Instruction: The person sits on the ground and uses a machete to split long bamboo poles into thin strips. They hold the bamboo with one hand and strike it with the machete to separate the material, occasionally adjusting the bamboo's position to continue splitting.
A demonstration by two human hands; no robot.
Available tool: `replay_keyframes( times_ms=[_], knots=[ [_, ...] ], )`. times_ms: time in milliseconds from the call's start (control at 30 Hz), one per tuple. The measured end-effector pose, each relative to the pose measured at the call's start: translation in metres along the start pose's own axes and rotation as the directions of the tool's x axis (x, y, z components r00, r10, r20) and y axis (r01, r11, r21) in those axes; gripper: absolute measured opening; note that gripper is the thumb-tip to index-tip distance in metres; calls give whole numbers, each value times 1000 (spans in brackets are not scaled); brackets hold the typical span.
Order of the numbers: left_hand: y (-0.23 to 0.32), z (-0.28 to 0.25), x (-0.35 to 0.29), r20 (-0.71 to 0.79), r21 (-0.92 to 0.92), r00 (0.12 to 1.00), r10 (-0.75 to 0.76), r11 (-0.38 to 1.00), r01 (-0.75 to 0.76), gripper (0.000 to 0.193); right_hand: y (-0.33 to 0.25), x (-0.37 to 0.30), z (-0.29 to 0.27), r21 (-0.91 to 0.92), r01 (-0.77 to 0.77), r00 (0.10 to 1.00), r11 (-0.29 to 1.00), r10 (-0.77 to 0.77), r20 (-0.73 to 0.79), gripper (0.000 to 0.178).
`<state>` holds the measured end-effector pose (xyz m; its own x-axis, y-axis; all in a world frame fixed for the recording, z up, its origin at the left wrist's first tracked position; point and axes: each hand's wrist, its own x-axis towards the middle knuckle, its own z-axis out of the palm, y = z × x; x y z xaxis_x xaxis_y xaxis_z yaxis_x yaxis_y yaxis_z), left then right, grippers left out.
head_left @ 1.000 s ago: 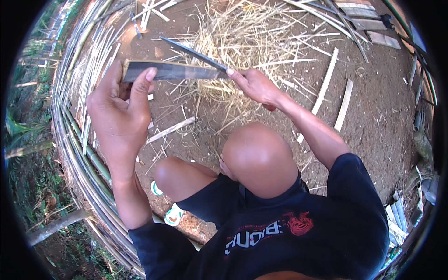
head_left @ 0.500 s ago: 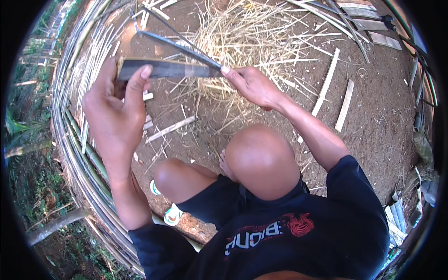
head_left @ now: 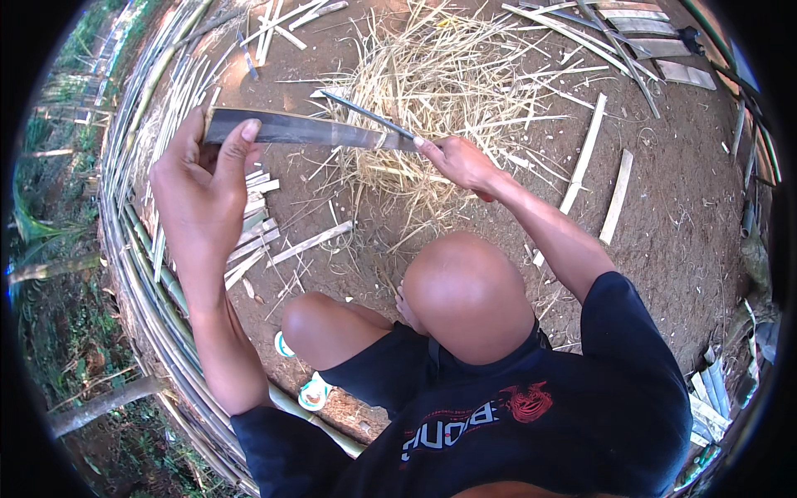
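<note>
My left hand [head_left: 203, 178] is raised, its thumb on top and fingers under one end of a dark-skinned bamboo strip [head_left: 290, 129]. The strip stretches rightward, slightly downward, to my right hand [head_left: 465, 164]. My right hand is closed around a knife, its thumb pressed forward by the strip's far end. The narrow grey knife blade [head_left: 365, 112] points up and left, over the strip. Most of the handle is hidden in the fist. Whether the cutting edge touches the strip, I cannot tell.
A heap of pale shavings [head_left: 448, 91] lies on the dirt floor beyond my hands. Split bamboo pieces [head_left: 257, 228] lie below my left hand, and flat slats [head_left: 585, 158] to the right. Long bamboo poles [head_left: 158, 307] curve along the left. My bent knee [head_left: 465, 290] rises in front of me.
The knife and right hand have moved slightly right and down, and the blade reaches less far up and left. The thin dark line above the blade is gone. My left hand keeps its grip.
</note>
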<state>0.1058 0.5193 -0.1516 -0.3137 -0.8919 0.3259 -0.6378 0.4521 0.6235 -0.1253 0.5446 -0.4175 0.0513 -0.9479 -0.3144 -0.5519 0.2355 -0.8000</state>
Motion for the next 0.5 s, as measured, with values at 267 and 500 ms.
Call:
replay_keyframes(
  times_ms=[267, 500],
  knots=[
    [-3, -2, 25, 46, 19, 999, -11, 1000, 10, 17, 13, -4, 12, 102, 67, 993, 993, -57, -103, 71],
    [-14, -10, 45, 58, 102, 996, -71, 993, 65, 23, -17, 0, -6, 173, -72, 995, 982, 58, 83, 68]
  ],
)
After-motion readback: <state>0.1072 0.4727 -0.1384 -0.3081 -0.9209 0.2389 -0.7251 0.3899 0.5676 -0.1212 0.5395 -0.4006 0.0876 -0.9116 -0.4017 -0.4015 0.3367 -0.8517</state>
